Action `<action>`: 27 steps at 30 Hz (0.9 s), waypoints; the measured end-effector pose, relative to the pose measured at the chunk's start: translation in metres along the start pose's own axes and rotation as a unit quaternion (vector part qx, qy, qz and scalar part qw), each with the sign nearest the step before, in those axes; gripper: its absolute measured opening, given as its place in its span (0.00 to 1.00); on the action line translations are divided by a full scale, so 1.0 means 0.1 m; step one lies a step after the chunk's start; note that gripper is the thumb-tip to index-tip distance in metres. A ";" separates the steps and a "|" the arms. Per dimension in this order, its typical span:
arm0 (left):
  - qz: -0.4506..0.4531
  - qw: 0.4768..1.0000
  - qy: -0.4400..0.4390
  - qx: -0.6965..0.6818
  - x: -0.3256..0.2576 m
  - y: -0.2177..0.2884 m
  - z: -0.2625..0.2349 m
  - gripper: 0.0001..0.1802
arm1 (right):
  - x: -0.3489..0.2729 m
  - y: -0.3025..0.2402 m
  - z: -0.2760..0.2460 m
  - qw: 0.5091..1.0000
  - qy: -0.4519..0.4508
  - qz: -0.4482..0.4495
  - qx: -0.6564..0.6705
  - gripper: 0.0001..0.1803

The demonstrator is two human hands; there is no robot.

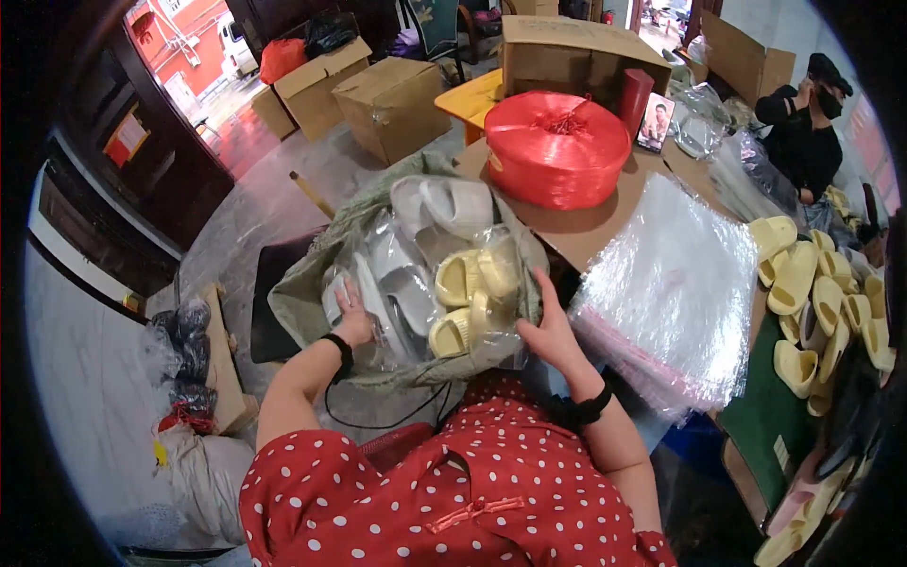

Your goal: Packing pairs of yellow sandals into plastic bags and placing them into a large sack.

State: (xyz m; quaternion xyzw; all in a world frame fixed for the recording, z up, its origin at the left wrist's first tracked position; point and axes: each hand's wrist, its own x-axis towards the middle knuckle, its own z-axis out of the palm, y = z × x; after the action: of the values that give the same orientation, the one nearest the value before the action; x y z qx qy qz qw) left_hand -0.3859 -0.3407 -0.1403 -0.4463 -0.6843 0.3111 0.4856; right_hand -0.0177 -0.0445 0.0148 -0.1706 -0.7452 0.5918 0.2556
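A greenish woven sack (326, 236) stands wide-mouthed in front of me. Inside it lie several pairs of slippers in clear plastic bags: grey slippers (411, 298) on the left, pale grey ones (453, 206) at the far side and yellow slippers (458, 276) on the right. My left hand (353, 319) is inside the near left of the mouth, fingers stretched out against a bagged pale slipper. At the right side of the sack, my right hand (556, 333) grips its rim, thumb toward the inside; part of its fingers is hidden by the fabric.
A stack of clear plastic bags (671, 283) and a big red roll of plastic twine (557, 151) lie on the table to the right, near a propped phone (656, 123). Loose yellow slippers (794, 279) pile up farther right, near a seated person (803, 142). Cardboard boxes (392, 104) stand behind.
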 end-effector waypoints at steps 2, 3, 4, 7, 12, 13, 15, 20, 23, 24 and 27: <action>0.146 0.805 -0.494 -0.295 0.51 -0.07 -0.32 0.51 | -0.07 0.11 -0.14 0.999 0.024 0.008 -0.037 0.48; 0.108 0.790 -0.472 -0.375 0.57 -0.32 -0.48 0.67 | -0.10 0.03 -0.20 0.997 0.016 0.062 -0.051 0.49; 0.048 0.798 -0.415 -0.434 0.47 -0.58 -0.55 0.85 | -0.14 -0.09 -0.24 0.997 0.019 0.058 -0.046 0.49; 0.045 0.780 -0.354 -0.514 0.21 -1.22 -0.57 0.93 | -0.22 -0.42 -0.33 0.989 -0.042 0.113 -0.088 0.52; 0.042 0.765 -0.610 -0.203 1.37 -1.81 -1.37 0.69 | -0.49 -0.66 -0.52 0.985 -0.014 0.030 -0.167 0.49; -0.005 0.808 -0.509 -0.296 1.71 -1.79 -1.83 0.50 | -0.57 -0.67 -0.61 0.981 -0.017 0.029 -0.192 0.48; -0.010 0.843 -0.254 -0.474 2.03 -1.82 -2.47 0.34 | -0.70 -0.81 -0.64 0.976 -0.013 0.004 -0.219 0.43; 0.139 0.447 -0.151 -0.871 2.83 -1.59 -3.81 0.33 | -0.98 -1.04 -0.92 0.980 0.047 -0.055 -0.188 0.30; 0.246 0.303 -0.132 -0.911 3.26 -1.27 -4.34 0.34 | -1.27 -1.21 -1.24 0.975 0.126 0.061 -0.174 0.26; 0.267 0.279 -0.115 -0.915 3.37 -1.13 -4.44 0.33 | -1.35 -1.22 -1.34 0.970 0.160 0.085 -0.164 0.25; 0.323 0.432 -0.012 -0.842 3.66 -0.52 -4.54 0.33 | -1.53 -1.22 -1.78 0.927 0.324 0.065 -0.178 0.17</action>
State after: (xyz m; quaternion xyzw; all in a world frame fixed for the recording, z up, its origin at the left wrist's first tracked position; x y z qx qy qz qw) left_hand -0.0217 -0.0313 0.1979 -0.8189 -0.4191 -0.2798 -0.2748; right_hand 0.2162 -0.0180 0.1351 -0.4435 -0.7021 0.3777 0.4095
